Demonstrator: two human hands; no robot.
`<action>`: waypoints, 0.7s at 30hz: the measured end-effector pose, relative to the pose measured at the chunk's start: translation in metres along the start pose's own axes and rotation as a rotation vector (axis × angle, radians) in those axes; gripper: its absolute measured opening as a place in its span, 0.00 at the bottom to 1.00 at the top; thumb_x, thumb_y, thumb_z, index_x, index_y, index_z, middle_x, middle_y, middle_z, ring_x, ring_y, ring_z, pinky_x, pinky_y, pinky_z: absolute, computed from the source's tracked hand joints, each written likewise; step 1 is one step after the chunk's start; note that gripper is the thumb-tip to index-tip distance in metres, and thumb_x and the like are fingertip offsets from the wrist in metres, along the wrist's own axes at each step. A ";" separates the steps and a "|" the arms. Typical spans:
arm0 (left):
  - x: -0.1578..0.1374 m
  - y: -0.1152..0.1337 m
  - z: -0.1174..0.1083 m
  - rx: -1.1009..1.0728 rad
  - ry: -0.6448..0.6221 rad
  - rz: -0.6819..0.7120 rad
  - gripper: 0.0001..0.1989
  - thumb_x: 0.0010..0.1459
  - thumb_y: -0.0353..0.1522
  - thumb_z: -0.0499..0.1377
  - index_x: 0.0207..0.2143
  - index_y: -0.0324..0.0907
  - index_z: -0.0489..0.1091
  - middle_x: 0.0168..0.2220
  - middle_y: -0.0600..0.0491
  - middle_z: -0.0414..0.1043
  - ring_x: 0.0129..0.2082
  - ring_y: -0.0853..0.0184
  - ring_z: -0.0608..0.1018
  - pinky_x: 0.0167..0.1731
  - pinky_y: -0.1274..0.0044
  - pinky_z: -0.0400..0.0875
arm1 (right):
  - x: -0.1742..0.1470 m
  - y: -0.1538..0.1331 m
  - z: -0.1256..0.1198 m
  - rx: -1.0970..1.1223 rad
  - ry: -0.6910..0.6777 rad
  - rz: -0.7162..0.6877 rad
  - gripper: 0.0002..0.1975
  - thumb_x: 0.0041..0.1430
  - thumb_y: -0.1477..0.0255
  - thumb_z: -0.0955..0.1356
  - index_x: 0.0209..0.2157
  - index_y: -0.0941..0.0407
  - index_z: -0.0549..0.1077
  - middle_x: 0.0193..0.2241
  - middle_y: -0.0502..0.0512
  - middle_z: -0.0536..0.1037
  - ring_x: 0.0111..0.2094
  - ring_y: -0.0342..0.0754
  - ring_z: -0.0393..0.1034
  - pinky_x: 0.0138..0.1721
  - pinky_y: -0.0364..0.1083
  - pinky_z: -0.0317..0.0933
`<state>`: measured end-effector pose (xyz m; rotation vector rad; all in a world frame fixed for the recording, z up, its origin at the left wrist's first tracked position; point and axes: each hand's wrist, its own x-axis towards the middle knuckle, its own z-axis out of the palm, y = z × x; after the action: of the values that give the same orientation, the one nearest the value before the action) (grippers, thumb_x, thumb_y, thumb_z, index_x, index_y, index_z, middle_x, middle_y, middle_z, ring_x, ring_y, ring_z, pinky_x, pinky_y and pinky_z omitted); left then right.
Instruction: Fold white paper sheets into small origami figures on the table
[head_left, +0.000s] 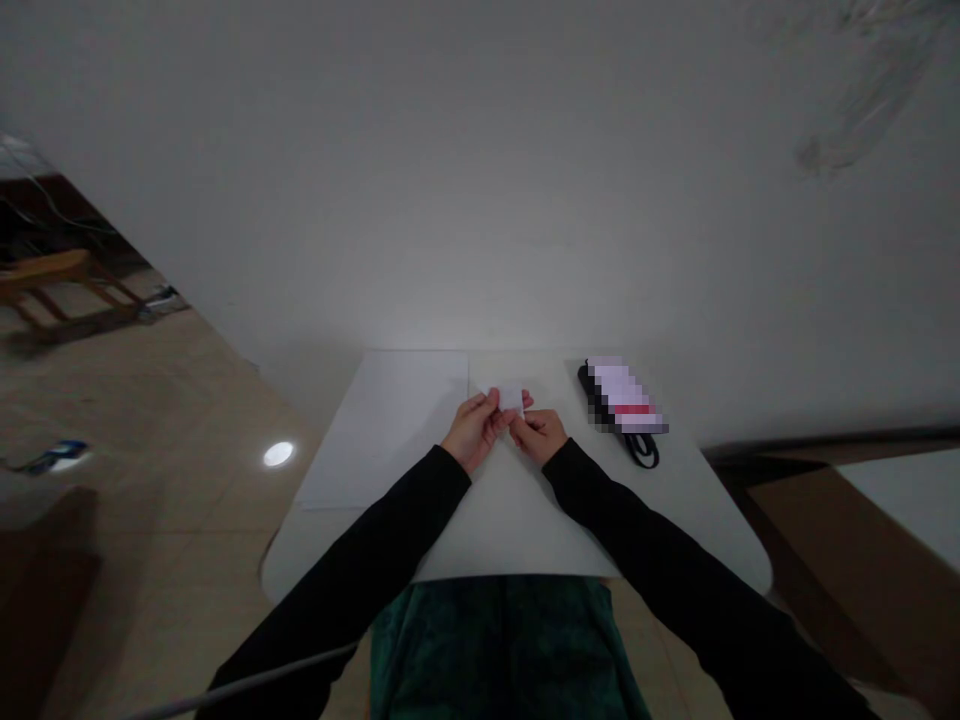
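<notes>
Between my hands, above the white table (510, 520), is a small piece of white paper (511, 398). My left hand (475, 425) grips its left side, thumb on top. My right hand (538, 432) pinches the paper's lower right edge with fingers closed. Whether the paper is folded is too small to make out. A large white sheet of paper (390, 420) lies flat on the table, left of my left hand.
At the table's right back lies a blurred-out phone-like object (626, 395) on something black, with a black cord loop (643, 450) beside it. A wall (495, 200) rises behind the table. A brown box (832, 540) is at right, a wooden stool (60, 275) far left.
</notes>
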<state>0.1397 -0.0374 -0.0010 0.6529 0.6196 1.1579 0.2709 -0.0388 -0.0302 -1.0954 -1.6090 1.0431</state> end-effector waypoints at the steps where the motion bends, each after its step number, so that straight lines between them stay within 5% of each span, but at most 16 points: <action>1: 0.000 -0.001 0.000 0.017 -0.016 0.013 0.10 0.61 0.31 0.56 0.38 0.31 0.73 0.41 0.40 0.76 0.37 0.68 0.80 0.28 0.86 0.74 | 0.000 0.001 0.001 0.026 0.002 0.023 0.28 0.52 0.48 0.63 0.12 0.56 0.62 0.07 0.45 0.58 0.10 0.37 0.50 0.14 0.41 0.44; 9: 0.002 -0.005 -0.007 0.401 -0.251 0.130 0.28 0.56 0.45 0.59 0.51 0.32 0.68 0.19 0.55 0.69 0.18 0.70 0.72 0.23 0.78 0.67 | 0.000 -0.011 0.001 0.291 0.091 0.140 0.26 0.47 0.46 0.67 0.25 0.58 0.70 0.12 0.49 0.69 0.12 0.41 0.63 0.12 0.41 0.55; 16: 0.004 -0.016 -0.004 0.344 -0.198 0.088 0.26 0.49 0.49 0.62 0.40 0.35 0.74 0.25 0.52 0.71 0.21 0.70 0.72 0.23 0.78 0.67 | -0.003 -0.016 -0.001 0.199 0.136 0.097 0.27 0.47 0.46 0.67 0.26 0.59 0.72 0.12 0.48 0.68 0.10 0.41 0.60 0.10 0.41 0.54; 21: 0.001 -0.018 -0.001 0.365 -0.237 0.075 0.26 0.52 0.49 0.59 0.42 0.36 0.74 0.26 0.50 0.72 0.22 0.67 0.73 0.25 0.75 0.69 | -0.006 -0.020 -0.003 0.117 0.095 0.112 0.26 0.53 0.48 0.64 0.19 0.58 0.70 0.08 0.46 0.64 0.08 0.39 0.55 0.08 0.40 0.49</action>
<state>0.1499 -0.0412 -0.0150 1.1157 0.6125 1.0241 0.2710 -0.0489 -0.0114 -1.1487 -1.4071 1.1264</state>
